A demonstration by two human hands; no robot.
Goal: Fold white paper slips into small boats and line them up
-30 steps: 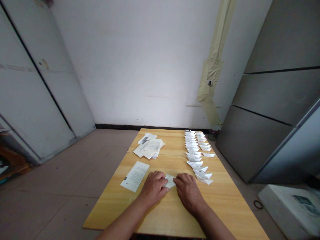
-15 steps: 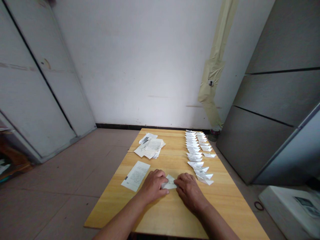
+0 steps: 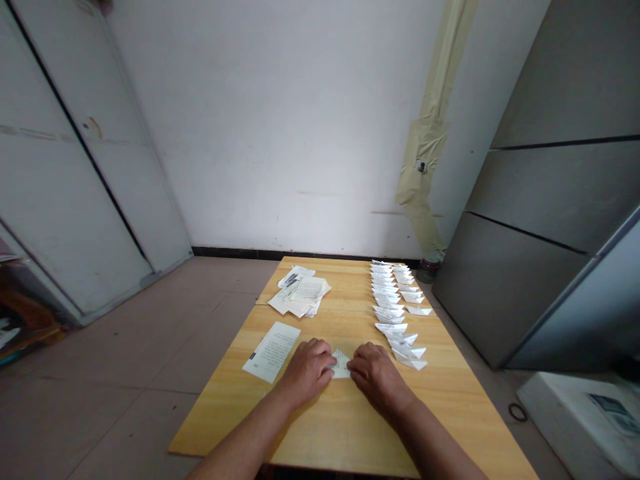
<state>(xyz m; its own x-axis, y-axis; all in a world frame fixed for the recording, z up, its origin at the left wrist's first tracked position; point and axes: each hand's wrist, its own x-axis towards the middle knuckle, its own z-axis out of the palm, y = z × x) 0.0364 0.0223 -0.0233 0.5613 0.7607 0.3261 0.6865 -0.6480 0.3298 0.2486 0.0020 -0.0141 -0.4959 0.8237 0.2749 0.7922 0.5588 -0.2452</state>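
Both of my hands rest on a small folded white paper (image 3: 341,364) in the middle of the wooden table (image 3: 345,427). My left hand (image 3: 305,370) presses its left side with curled fingers. Fingers of my right hand (image 3: 376,377) pinch its right edge. Most of the paper is hidden under my fingers. A flat printed sheet (image 3: 271,342) lies just left of my left hand. A row of folded white paper pieces (image 3: 395,310) runs along the table's right side, ending close to my right hand.
A loose pile of printed sheets (image 3: 300,292) sits at the table's far left. A grey cabinet (image 3: 540,200) stands to the right, a white wall behind, and a white box (image 3: 585,420) on the floor at lower right. A pale door is at the left.
My hands have drawn slightly closer together over the folded paper, covering more of it. Nothing else on the table moved.
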